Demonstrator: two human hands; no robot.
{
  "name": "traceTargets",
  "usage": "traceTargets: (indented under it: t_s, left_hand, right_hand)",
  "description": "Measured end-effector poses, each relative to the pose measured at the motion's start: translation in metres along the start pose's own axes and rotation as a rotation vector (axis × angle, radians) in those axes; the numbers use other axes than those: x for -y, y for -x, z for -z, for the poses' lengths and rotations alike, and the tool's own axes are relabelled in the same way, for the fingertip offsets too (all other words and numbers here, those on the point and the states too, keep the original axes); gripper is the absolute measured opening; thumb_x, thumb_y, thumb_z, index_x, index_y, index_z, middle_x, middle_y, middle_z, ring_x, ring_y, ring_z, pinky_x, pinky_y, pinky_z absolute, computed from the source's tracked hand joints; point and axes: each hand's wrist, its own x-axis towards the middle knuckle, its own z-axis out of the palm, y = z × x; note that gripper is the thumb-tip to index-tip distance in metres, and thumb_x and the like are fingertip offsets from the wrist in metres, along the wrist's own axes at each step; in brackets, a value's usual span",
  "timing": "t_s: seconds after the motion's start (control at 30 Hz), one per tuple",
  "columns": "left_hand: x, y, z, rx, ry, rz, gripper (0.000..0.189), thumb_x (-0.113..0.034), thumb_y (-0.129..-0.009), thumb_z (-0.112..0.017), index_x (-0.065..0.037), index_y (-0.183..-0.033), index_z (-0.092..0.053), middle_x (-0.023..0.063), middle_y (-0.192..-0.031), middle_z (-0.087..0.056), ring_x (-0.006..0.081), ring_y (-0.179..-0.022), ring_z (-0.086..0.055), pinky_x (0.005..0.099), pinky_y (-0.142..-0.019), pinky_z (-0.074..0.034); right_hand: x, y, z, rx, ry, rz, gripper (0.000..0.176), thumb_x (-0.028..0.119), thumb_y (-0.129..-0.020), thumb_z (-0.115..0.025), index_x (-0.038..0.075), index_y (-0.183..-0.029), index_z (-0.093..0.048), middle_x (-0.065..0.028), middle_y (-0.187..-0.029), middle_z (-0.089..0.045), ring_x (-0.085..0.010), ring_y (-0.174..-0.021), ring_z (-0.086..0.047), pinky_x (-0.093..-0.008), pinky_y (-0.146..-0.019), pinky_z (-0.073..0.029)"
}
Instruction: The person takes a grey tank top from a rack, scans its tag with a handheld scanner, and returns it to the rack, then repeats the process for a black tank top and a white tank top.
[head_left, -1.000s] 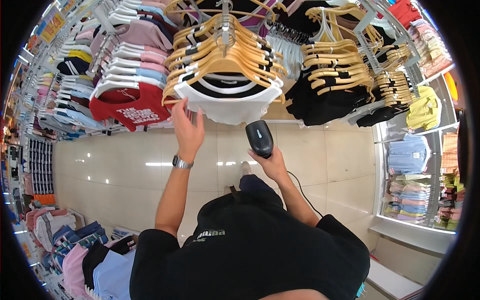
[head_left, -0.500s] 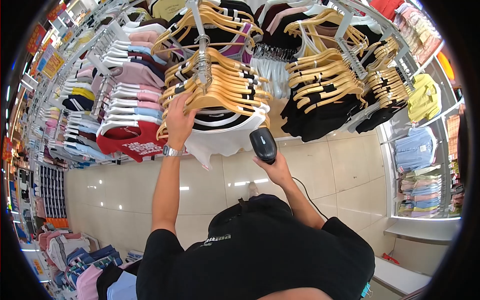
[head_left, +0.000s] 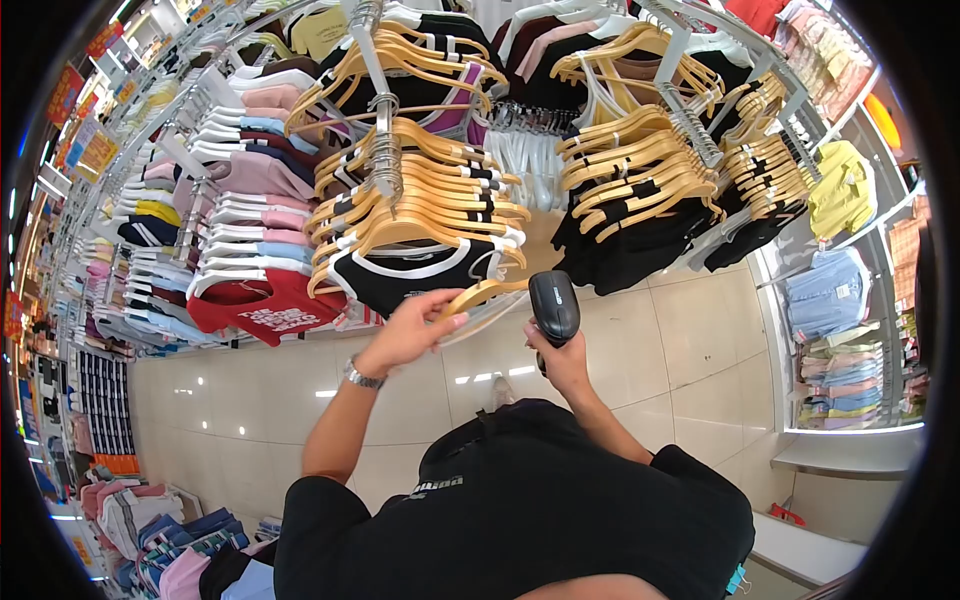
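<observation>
My left hand point(head_left: 408, 332), with a metal watch on its wrist, is closed on a wooden hanger point(head_left: 482, 292) in front of the rack. A thin pale strip of garment shows below that hanger, seen nearly edge-on. Just behind it hangs a black top with white trim point(head_left: 378, 282), first in a row of wooden hangers point(head_left: 410, 205) on a metal arm. In my right hand point(head_left: 565, 365) is a black handheld barcode scanner point(head_left: 555, 308), held upright to the right of the hanger. Its handle is mostly hidden by my fingers.
Red point(head_left: 265, 305) and pastel tops on white hangers fill the left side of the rack. Black garments point(head_left: 640, 245) on wooden hangers hang to the right. Folded clothes point(head_left: 185, 535) lie at lower left. Shelving point(head_left: 845, 450) stands at right, and tiled floor point(head_left: 690, 330) lies below.
The front hanger with the white garment has come off the row toward me, in my left hand, uncovering the black top. My right hand and scanner have shifted slightly right and down.
</observation>
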Motion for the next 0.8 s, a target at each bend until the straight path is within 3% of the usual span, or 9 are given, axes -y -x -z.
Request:
traceTargets:
  t_s: [0.1, 0.2, 0.33, 0.57, 0.67, 0.8]
  left_hand:
    - [0.031, -0.02, -0.031, 0.097, 0.607, 0.089, 0.047, -0.019, -0.102, -0.06, 0.003, -0.142, -0.049, 0.0024, -0.094, -0.065, 0.0072, -0.078, -0.058, 0.0248, -0.069, -0.053]
    - [0.053, -0.045, -0.074, 0.012, 0.718, 0.012, 0.045, -0.016, -0.103, -0.057, 0.003, -0.143, -0.048, 0.0059, -0.102, -0.067, 0.0106, -0.087, -0.063, 0.0276, -0.085, -0.054]
    - [0.039, -0.069, -0.115, 0.004, 0.774, 0.005, 0.039, -0.011, -0.102, -0.058, 0.005, -0.137, -0.052, 0.0101, -0.117, -0.068, 0.0146, -0.103, -0.064, 0.0288, -0.096, -0.051]
    - [0.03, -0.098, -0.145, 0.004, 0.692, -0.11, 0.04, -0.003, -0.097, -0.063, 0.005, -0.134, -0.051, 0.0095, -0.114, -0.069, 0.0141, -0.107, -0.064, 0.0266, -0.096, -0.049]
    - [0.031, -0.108, -0.15, 0.003, 0.614, -0.134, 0.048, -0.006, -0.095, -0.066, 0.006, -0.138, -0.047, 0.0093, -0.114, -0.069, 0.0119, -0.107, -0.063, 0.0272, -0.095, -0.048]
    - [0.005, -0.111, -0.143, -0.006, 0.35, -0.279, 0.038, -0.009, -0.096, -0.066, 0.004, -0.13, -0.055, 0.0097, -0.114, -0.07, 0.0151, -0.105, -0.065, 0.0295, -0.092, -0.05]
  right_hand:
    - [-0.001, 0.004, 0.005, -0.049, 0.025, 0.051, 0.022, 0.013, -0.088, -0.078, 0.0, -0.1, -0.065, -0.0034, -0.086, -0.068, -0.0101, -0.077, -0.063, -0.0273, -0.071, -0.051]
    - [-0.004, 0.008, 0.012, -0.11, 0.072, 0.054, 0.022, 0.012, -0.087, -0.079, 0.0, -0.101, -0.065, -0.0033, -0.088, -0.069, -0.0102, -0.078, -0.063, -0.0278, -0.073, -0.052]
    - [0.002, 0.014, 0.021, -0.128, 0.076, 0.006, 0.027, 0.011, -0.085, -0.081, 0.0, -0.105, -0.065, -0.0036, -0.092, -0.07, -0.0114, -0.085, -0.065, -0.0284, -0.077, -0.053]
    - [0.015, 0.018, 0.044, -0.096, 0.128, 0.078, 0.037, 0.008, -0.082, -0.083, -0.001, -0.114, -0.066, -0.0067, -0.1, -0.073, -0.0134, -0.09, -0.068, -0.0295, -0.082, -0.054]
    - [0.015, 0.015, 0.055, -0.122, 0.198, 0.136, 0.03, 0.006, -0.084, -0.08, -0.001, -0.11, -0.066, -0.0076, -0.098, -0.074, -0.0132, -0.089, -0.068, -0.0294, -0.081, -0.054]
    - [0.017, 0.006, 0.067, -0.198, 0.239, 0.22, 0.024, 0.006, -0.084, -0.079, -0.001, -0.104, -0.067, -0.0054, -0.091, -0.072, -0.0107, -0.081, -0.064, -0.0277, -0.076, -0.052]
